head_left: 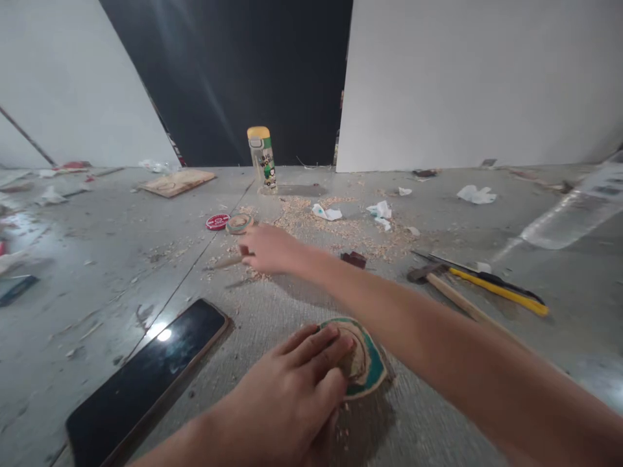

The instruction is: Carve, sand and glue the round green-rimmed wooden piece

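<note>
My left hand (292, 395) rests low in the view with its fingers together, pressing down on a round wooden piece (367, 363) that has a teal rim and lies on the grey floor. My right arm stretches forward across it. My right hand (270, 250) is curled over a thin wooden-handled tool (224, 263) lying among sawdust; a small red bit shows at the fingertips. How firmly it grips is hard to see.
A dark phone (146, 376) lies at the lower left. Ahead are a red tin lid (217, 222), a tape roll (239, 224) and a yellow-capped bottle (261, 159). A hammer (438, 279), a yellow-handled tool (501, 288) and a clear plastic bottle (574, 211) lie on the right.
</note>
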{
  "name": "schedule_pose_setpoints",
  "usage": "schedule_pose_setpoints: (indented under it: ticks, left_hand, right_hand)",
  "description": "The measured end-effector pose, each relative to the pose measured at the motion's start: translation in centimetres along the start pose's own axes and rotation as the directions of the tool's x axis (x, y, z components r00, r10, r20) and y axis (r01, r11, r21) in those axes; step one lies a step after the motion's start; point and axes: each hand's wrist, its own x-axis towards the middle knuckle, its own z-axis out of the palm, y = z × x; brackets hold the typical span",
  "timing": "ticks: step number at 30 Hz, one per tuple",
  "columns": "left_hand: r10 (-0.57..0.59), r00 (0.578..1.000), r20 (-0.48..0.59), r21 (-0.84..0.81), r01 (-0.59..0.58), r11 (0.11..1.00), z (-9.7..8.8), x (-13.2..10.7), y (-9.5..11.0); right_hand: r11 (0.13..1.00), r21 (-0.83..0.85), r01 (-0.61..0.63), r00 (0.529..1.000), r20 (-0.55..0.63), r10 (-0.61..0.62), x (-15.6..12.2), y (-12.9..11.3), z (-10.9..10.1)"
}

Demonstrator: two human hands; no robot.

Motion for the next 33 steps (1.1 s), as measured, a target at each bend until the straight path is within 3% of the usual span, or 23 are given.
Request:
schedule_pose_setpoints:
  ticks: [3, 6, 8, 11, 13, 16, 18, 21, 26, 33]
  left_hand:
    - [-0.023, 1.000, 0.014, -0.025, 0.023, 0.999, -0.1, -0.2, 0.6]
    - [-0.055, 0.998, 0.008, -0.050, 0.055, 0.997, -0.2, -0.1, 1.2]
    - [-0.079, 0.997, 0.006, -0.064, 0.080, 0.995, -0.3, 0.0, 1.5]
    - [-0.109, 0.994, 0.004, -0.090, 0.109, 0.990, -0.6, 0.3, 1.9]
    - [-0.109, 0.994, 0.011, -0.108, 0.110, 0.988, -0.9, 0.7, 2.0]
    - [-0.105, 0.994, 0.023, -0.102, 0.107, 0.989, -1.3, 1.3, 2.1]
    - [-0.102, 0.995, 0.019, -0.076, 0.103, 0.992, -1.3, 1.5, 1.9]
    - [-0.078, 0.997, -0.003, -0.055, 0.077, 0.995, -0.7, 1.3, 1.4]
    - [0.014, 0.996, -0.086, -0.064, -0.019, 0.998, 0.8, 0.8, 0.6]
    - [-0.014, 0.999, -0.031, -0.001, 0.014, 1.000, -0.2, 0.9, 1.2]
  right_hand:
    - [0.998, -0.046, 0.050, 0.999, 0.010, -0.049, -1.2, 1.0, -3.2]
    - [0.998, -0.063, 0.003, 0.998, -0.056, -0.007, -4.4, 2.0, -7.1]
    - [0.999, 0.009, -0.044, 0.989, -0.144, 0.045, -7.4, 2.5, -9.3]
    - [0.988, -0.074, -0.134, 0.940, -0.327, 0.103, -12.7, 3.0, -11.2]
    - [0.979, -0.079, -0.189, 0.941, -0.300, 0.158, -16.0, 3.4, -11.3]
    - [0.948, -0.197, -0.248, 0.969, -0.037, 0.246, -19.4, 4.0, -10.1]
    - [0.920, -0.321, -0.223, 0.971, 0.013, 0.239, -20.5, 3.9, -9.3]
    - [0.909, -0.332, -0.252, 0.965, -0.019, 0.260, -20.9, 2.6, -8.6]
    - [0.959, -0.112, -0.261, 0.962, 0.047, 0.267, -21.1, 0.1, -8.1]
    - [0.964, -0.103, -0.246, 0.965, 0.070, 0.253, -20.7, 0.1, -6.8]
